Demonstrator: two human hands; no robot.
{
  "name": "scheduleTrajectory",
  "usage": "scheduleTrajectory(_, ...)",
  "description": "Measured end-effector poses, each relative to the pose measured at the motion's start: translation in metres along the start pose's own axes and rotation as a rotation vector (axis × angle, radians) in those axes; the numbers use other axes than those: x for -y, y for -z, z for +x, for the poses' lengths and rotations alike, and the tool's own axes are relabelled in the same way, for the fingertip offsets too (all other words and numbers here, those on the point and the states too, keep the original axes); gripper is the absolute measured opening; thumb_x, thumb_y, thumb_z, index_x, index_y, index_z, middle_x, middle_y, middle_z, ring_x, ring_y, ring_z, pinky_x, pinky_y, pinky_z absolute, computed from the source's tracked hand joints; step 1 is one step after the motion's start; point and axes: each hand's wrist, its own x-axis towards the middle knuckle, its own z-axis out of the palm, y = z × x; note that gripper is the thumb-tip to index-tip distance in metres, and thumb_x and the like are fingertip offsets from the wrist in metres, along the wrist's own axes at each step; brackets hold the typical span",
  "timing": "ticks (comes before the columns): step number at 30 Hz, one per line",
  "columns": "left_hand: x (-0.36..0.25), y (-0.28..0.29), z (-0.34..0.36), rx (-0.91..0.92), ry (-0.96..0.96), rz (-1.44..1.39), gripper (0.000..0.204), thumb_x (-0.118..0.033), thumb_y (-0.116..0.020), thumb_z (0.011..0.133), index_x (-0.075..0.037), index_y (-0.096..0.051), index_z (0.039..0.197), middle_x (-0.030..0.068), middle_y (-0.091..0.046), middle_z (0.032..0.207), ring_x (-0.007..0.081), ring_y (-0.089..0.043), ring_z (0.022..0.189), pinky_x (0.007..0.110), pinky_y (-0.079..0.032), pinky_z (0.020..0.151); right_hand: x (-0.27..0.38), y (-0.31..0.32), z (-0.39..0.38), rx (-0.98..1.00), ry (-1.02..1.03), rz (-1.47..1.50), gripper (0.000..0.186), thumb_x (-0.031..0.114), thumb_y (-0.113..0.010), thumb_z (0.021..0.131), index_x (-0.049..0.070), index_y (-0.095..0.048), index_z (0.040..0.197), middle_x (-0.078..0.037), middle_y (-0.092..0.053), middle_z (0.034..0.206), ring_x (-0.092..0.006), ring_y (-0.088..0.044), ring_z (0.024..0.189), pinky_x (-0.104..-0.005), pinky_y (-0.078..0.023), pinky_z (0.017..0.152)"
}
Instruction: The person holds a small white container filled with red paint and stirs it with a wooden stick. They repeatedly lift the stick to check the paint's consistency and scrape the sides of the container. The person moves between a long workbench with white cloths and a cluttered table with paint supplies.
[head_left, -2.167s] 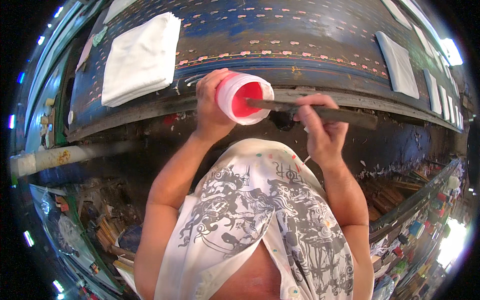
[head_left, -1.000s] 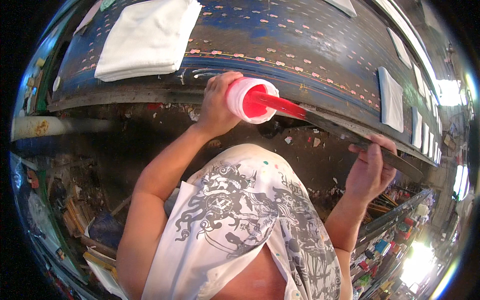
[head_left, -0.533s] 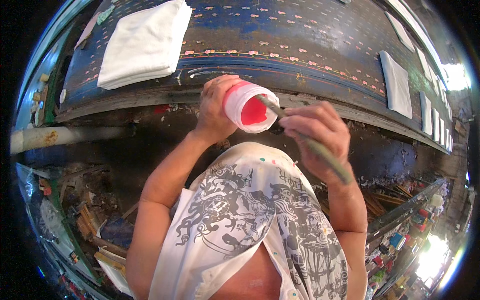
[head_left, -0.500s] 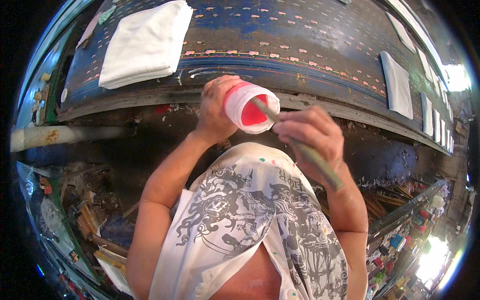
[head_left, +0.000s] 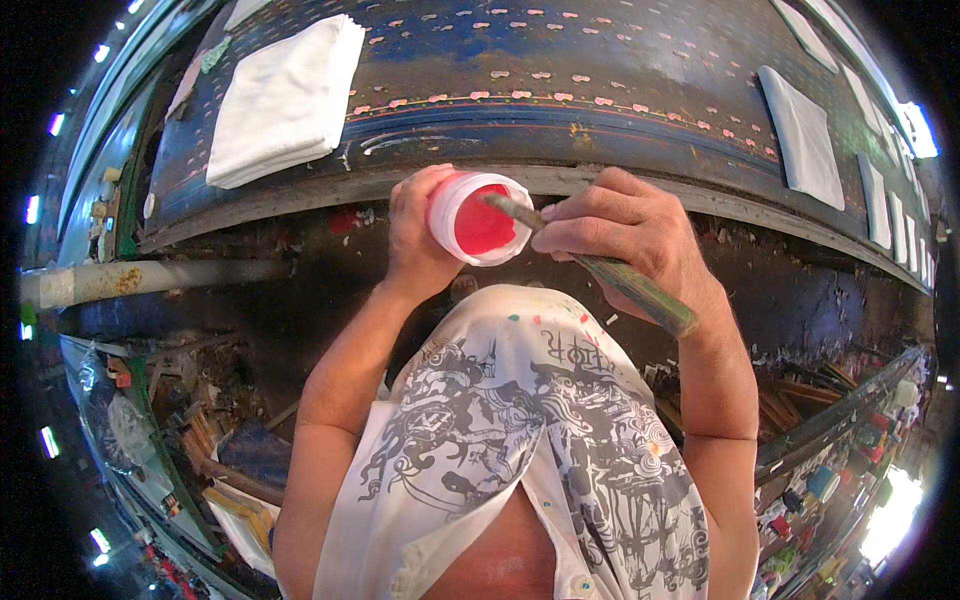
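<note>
My left hand [head_left: 415, 225] is wrapped round the side of a white plastic tub [head_left: 480, 258], tilted so its mouth faces me. Bright red-pink paint [head_left: 482, 222] coats the inside of the tub. In my right hand [head_left: 635, 225] is a greenish-brown stirring stick [head_left: 640, 292], gripped between thumb and fingers. Its far end dips into the tub's mouth; the thick end sticks out past my wrist. Both hands are in front of my chest, near the table's front edge.
Beyond my hands runs a long dark printing table [head_left: 480, 60] with rows of small pink marks. A stack of folded white cloth [head_left: 285, 100] lies on its left. More white cloth pieces [head_left: 803, 135] line its right side. A rust-spotted pipe [head_left: 130, 283] stands at left; cluttered shelves [head_left: 850, 450] are at lower right.
The tub has shifted a little to the left and its mouth turned more toward me. The stick has swung slightly within the paint. Both hands keep their hold.
</note>
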Motion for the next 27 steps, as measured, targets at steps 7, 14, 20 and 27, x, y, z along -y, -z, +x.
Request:
scheduleTrajectory(7, -0.029, -0.027, -0.002, -0.022, -0.064, 0.041, 0.100, -0.019, -0.115, 0.070, -0.010, -0.065, 0.157, 0.0170, -0.074, 0.154, 0.0408, -0.070, 0.143, 0.054, -0.053, 0.125, -0.007, -0.021, -0.050, -0.235, -0.191, 0.140, 0.013, 0.005, -0.084, 0.112, 0.001, -0.082, 0.124, -0.014, -0.083, 0.110, -0.0254, -0.076, 0.090, -0.0393, -0.063, 0.079)
scheduleTrajectory(14, -0.041, -0.055, -0.011, -0.011, 0.094, -0.021, 0.101, -0.016, -0.115, 0.071, -0.009, -0.065, 0.159, 0.0159, -0.074, 0.154, 0.0379, -0.071, 0.142, 0.050, -0.054, 0.124, -0.036, -0.022, -0.093, -0.971, -0.581, 0.631, 0.019, 0.016, -0.073, 0.124, 0.000, -0.082, 0.127, -0.007, -0.083, 0.117, -0.0096, -0.073, 0.094, -0.0304, -0.065, 0.076)
scheduleTrajectory(20, -0.027, -0.047, 0.009, 0.016, 0.084, -0.006, 0.104, -0.013, -0.116, 0.072, -0.008, -0.063, 0.162, 0.0149, -0.071, 0.158, 0.0351, -0.071, 0.147, 0.047, -0.057, 0.126, -0.062, 0.022, -0.093, -1.084, -0.522, 0.677, 0.020, 0.016, -0.074, 0.122, -0.001, -0.081, 0.129, -0.010, -0.083, 0.121, -0.0152, -0.078, 0.092, -0.0330, -0.069, 0.071)
scheduleTrajectory(27, 0.020, -0.055, 0.052, 0.047, 0.074, -0.089, 0.105, -0.013, -0.116, 0.073, -0.010, -0.061, 0.163, 0.0139, -0.071, 0.157, 0.0344, -0.070, 0.146, 0.048, -0.056, 0.127, -0.069, 0.047, -0.082, -1.221, -0.554, 0.559, 0.018, 0.016, -0.074, 0.121, 0.000, -0.083, 0.125, -0.008, -0.083, 0.120, -0.0151, -0.081, 0.088, -0.0338, -0.071, 0.070)
